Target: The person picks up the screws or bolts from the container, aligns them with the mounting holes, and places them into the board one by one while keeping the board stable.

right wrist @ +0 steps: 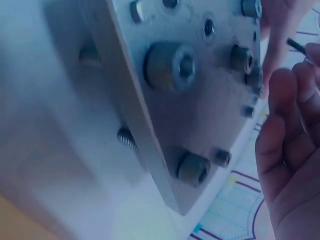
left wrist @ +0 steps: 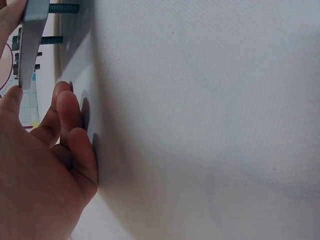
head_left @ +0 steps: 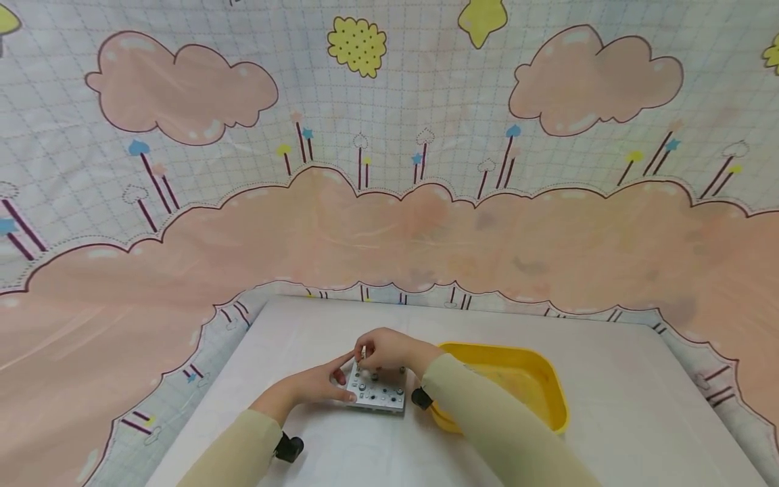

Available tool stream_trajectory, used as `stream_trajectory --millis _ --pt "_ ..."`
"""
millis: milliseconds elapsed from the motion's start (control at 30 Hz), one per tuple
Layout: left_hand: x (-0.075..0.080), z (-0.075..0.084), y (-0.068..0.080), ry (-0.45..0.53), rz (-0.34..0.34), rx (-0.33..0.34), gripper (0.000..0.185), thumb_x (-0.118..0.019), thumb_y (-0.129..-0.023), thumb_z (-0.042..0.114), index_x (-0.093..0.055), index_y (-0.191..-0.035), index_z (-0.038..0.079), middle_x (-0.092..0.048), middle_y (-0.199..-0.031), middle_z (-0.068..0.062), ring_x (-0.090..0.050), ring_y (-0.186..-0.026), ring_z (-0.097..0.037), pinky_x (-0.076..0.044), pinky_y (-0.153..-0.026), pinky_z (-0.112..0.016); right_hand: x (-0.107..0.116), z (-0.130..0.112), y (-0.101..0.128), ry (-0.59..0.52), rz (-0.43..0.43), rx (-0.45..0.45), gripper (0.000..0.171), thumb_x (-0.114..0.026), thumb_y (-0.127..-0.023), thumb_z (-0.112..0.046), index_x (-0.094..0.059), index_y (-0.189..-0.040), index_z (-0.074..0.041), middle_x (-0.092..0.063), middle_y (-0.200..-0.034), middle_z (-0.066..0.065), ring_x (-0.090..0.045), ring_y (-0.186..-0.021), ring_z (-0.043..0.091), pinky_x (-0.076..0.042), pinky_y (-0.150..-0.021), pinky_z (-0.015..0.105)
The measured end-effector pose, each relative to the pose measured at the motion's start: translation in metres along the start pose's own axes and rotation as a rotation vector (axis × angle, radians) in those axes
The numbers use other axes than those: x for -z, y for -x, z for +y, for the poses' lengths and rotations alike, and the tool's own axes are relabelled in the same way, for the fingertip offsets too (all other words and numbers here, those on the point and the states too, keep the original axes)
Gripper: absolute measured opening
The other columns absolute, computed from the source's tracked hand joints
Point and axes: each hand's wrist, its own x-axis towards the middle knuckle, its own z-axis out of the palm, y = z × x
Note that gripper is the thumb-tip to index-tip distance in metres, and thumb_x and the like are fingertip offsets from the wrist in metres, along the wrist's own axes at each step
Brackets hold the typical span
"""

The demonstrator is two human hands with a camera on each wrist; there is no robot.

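A grey metal plate studded with socket-head bolts lies on the white table. My left hand grips its left edge, and the left wrist view shows the thumb against the plate's rim, with the other fingers curled on the table. My right hand hovers over the plate's far left corner, pinching a small screw. In the right wrist view the plate fills the frame with its bolts, and the fingers hold the threaded screw.
A yellow tray stands right of the plate, partly hidden by my right sleeve. A cartoon cloud-print cloth hangs behind the table and drapes its sides. Bolt ends stick out under the plate.
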Motion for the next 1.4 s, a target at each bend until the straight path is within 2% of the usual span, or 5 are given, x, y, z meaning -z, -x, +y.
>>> stream_trajectory --millis 300,733,1033,1233,1400 --pt "-0.002 -0.001 0.0 -0.008 0.003 0.001 0.103 -0.084 -0.076 0.046 -0.026 -0.158 0.023 -0.051 -0.103 -0.001 -0.048 -0.098 -0.021 -0.037 -0.085 -0.046 -0.011 0.001 -0.008 0.091 0.017 -0.047 0.009 -0.069 -0.092 -0.019 -0.066 -0.086 -0.025 -0.057 -0.078 -0.005 -0.054 -0.067 0.01 -0.045 -0.059 0.025" --pt "-0.002 0.001 0.0 -0.01 0.008 0.001 0.102 -0.084 -0.077 0.043 -0.026 -0.158 0.024 -0.052 -0.103 0.0 -0.048 -0.098 -0.02 -0.037 -0.085 -0.045 -0.014 0.001 -0.008 0.124 0.005 -0.035 0.011 -0.07 -0.092 -0.017 -0.068 -0.085 -0.025 -0.059 -0.076 -0.006 -0.054 -0.067 0.009 -0.045 -0.063 0.024" --pt "-0.001 0.002 0.0 -0.005 0.004 0.013 0.102 -0.085 -0.076 0.044 -0.028 -0.158 0.024 -0.052 -0.104 0.0 -0.048 -0.099 -0.021 -0.037 -0.086 -0.046 -0.016 0.002 -0.011 0.224 0.001 -0.001 0.007 -0.071 -0.092 -0.02 -0.072 -0.089 -0.026 -0.061 -0.078 -0.01 -0.054 -0.069 0.007 -0.045 -0.066 0.022" --pt "-0.001 0.002 -0.001 -0.009 0.008 0.017 0.102 -0.085 -0.075 0.044 -0.027 -0.158 0.025 -0.052 -0.104 0.0 -0.048 -0.099 -0.022 -0.037 -0.087 -0.047 -0.012 0.002 -0.007 0.173 0.005 -0.027 0.006 -0.072 -0.092 -0.023 -0.074 -0.095 -0.027 -0.062 -0.082 -0.01 -0.055 -0.072 0.008 -0.046 -0.068 0.024" --pt "-0.001 0.001 -0.001 -0.006 0.008 0.019 0.104 -0.085 -0.074 0.046 -0.027 -0.158 0.027 -0.052 -0.103 -0.001 -0.048 -0.098 -0.022 -0.037 -0.086 -0.048 -0.004 0.001 -0.001 0.08 0.009 -0.057 0.01 -0.073 -0.091 -0.023 -0.074 -0.1 -0.027 -0.062 -0.083 -0.006 -0.056 -0.069 0.011 -0.048 -0.061 0.027"
